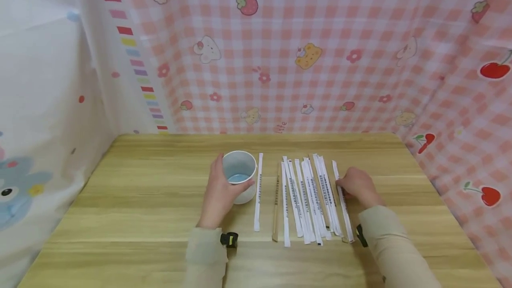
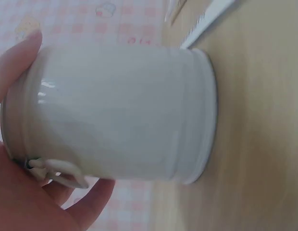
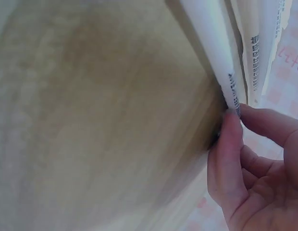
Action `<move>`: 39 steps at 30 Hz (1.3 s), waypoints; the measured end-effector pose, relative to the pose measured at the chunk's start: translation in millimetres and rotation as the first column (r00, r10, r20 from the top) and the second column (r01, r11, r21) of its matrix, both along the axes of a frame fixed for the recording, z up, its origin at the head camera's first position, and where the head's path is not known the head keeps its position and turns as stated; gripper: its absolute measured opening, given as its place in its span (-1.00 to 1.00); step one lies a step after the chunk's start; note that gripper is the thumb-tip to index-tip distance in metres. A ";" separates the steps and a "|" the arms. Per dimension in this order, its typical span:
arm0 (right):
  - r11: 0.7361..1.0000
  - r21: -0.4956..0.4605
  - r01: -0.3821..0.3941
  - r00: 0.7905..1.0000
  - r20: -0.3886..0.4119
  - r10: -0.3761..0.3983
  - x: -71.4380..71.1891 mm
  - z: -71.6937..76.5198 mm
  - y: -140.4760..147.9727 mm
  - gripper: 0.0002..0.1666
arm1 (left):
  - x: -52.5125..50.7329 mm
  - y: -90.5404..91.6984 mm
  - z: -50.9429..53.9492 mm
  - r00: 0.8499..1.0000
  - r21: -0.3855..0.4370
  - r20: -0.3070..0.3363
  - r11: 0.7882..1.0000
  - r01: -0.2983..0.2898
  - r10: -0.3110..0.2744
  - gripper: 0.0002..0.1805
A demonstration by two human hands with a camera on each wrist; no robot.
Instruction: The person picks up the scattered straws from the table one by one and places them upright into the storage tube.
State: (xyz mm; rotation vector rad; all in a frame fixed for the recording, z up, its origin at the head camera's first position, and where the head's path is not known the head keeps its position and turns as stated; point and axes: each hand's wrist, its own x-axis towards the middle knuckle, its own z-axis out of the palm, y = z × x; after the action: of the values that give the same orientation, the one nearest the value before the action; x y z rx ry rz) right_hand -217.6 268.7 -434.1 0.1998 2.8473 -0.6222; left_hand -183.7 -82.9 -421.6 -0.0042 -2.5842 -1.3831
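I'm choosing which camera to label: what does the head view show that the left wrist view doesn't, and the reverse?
Only head: the inside of the cup, and the right hand pinching a paper-wrapped stick.
Only left wrist: a small loop on the cup's side, near its rim.
Both: the left hand gripping the cup, other sticks, the tabletop and the checked cloth.

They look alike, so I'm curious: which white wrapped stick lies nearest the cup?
The leftmost white stick, lying alone right of the cup; the brown stick separates it from the other white sticks.
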 end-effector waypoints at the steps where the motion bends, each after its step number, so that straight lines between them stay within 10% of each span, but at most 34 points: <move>1: 1.000 -0.001 0.005 1.000 0.003 -0.005 -0.5 -0.1 1.9 -0.65 | -0.6 2.4 -0.8 1.000 0.009 -0.007 1.000 -0.002 0.003 0.16; 14: 0.999 -0.025 -0.022 0.991 -0.133 0.018 1.0 34.7 -1.3 -0.62 | 3.7 8.1 -10.6 0.999 0.037 0.013 0.998 -0.043 0.042 0.13; 20: 0.997 0.065 -0.045 0.920 -0.387 0.067 15.7 69.1 -24.9 -0.62 | 5.1 6.5 -6.1 0.999 0.058 0.040 0.998 0.020 -0.022 0.11; 25: 0.996 0.084 -0.043 0.799 -0.596 0.085 33.0 97.8 -57.3 -0.66 | 3.8 2.7 -4.8 0.998 0.039 0.038 0.998 0.056 -0.058 0.10; 31: 0.998 0.032 -0.059 0.580 -0.812 0.060 48.1 117.1 -94.6 -0.71 | 3.9 -1.0 -4.5 0.991 0.048 0.033 0.991 0.127 -0.128 0.12; 39: 0.985 -0.084 -0.151 0.401 -0.916 -0.016 61.6 123.0 -126.5 -0.78 | 1.9 -1.6 -9.3 0.987 0.050 0.039 0.987 0.155 -0.157 0.12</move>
State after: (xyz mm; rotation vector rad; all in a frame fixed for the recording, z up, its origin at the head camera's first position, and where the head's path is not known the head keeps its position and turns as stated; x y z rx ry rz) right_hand -156.0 142.2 -311.2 -0.4726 3.7849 -1.2566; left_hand -181.8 -84.5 -430.8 -0.1751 -2.6346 -1.5128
